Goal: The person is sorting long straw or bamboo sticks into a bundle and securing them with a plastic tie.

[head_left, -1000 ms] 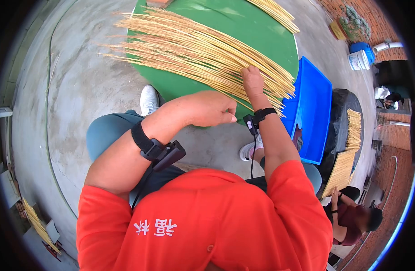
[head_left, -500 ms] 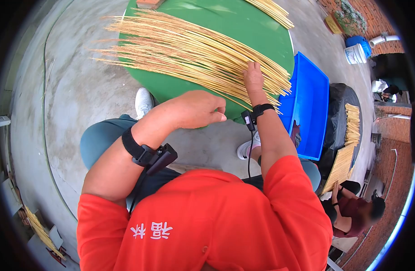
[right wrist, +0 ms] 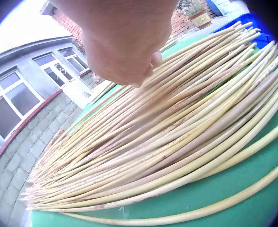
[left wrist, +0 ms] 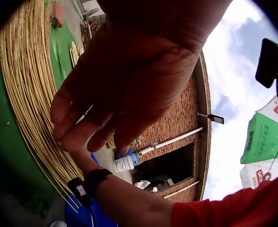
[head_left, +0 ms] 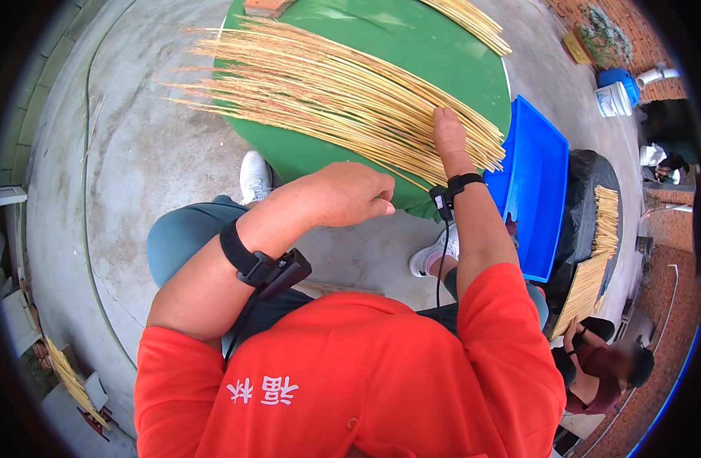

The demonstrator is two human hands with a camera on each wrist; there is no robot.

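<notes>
A broad spread of long, thin straw-coloured stalks point(head_left: 350, 91) with feathery reddish heads lies across the round green table point(head_left: 282, 153). My right hand point(head_left: 449, 135) is over the thicker cut ends on the right side. In the right wrist view its fingers point(right wrist: 141, 78) curl down at the upper stalks, pinching among them; the palm side is hidden. My left hand point(head_left: 346, 192) hangs loosely curled in front of the table's near edge, apart from the stalks. The left wrist view shows its fingers point(left wrist: 77, 132) relaxed, with nothing held.
A brick point(head_left: 268, 6) sits at the table's far edge, and another bundle of stalks point(head_left: 468, 23) lies at the back right. Beside the table stands a blue plastic bin point(head_left: 541, 191). Farther right, another person point(head_left: 606, 374) handles a flat straw panel point(head_left: 581, 294).
My right hand has shifted a little to the right along the stalks, its fingers spreading and then curling down again. The left hand stays near the table's edge.
</notes>
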